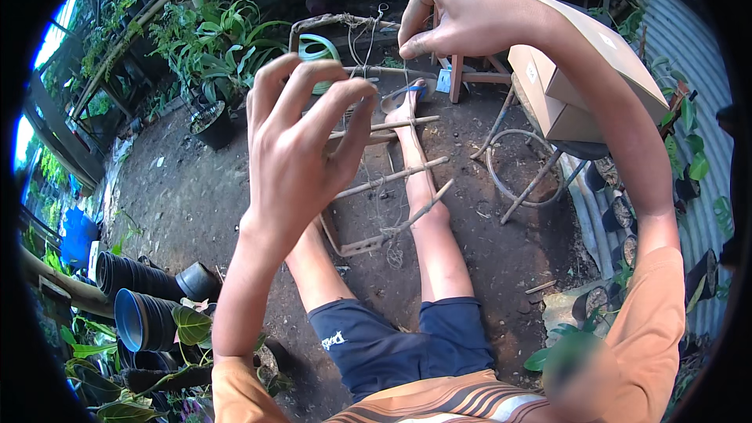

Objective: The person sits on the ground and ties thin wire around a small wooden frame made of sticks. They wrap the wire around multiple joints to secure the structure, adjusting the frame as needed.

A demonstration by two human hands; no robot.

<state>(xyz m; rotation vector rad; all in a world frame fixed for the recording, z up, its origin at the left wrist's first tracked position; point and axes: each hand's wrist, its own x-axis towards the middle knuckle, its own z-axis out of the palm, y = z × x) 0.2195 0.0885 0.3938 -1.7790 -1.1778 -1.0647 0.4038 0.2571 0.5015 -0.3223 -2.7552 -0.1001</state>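
**String pulled taut over a stick frame**

I see both of my hands raised above my outstretched legs. My right hand [458, 12] is closed in a pinch, thumb and forefinger tight on a thin string [366, 43] that runs down toward the stick frame [392, 176]. My left hand [301, 141] is curled, fingers bent toward the thumb as if around the same line, but I cannot tell whether it truly holds anything; the string is too fine to follow there.

The frame, a ladder of thin sticks lashed together, lies on the dirt ground [204, 188] between and across my legs, its far end near my foot in a blue sandal [407, 95]. A green watering can [317, 51] sits beyond it, stacked black pots [145, 298] to my left, and a cardboard box [580, 70] rests on a wire stand [521, 160] to my right.

The risks I judge from here: the string looks thin, so a hard pull could snap it or slip it from the pinch. Loose loops hang near the frame's near end and could tangle on a stick. Uneven tension might also twist the light frame or drag it off my legs.
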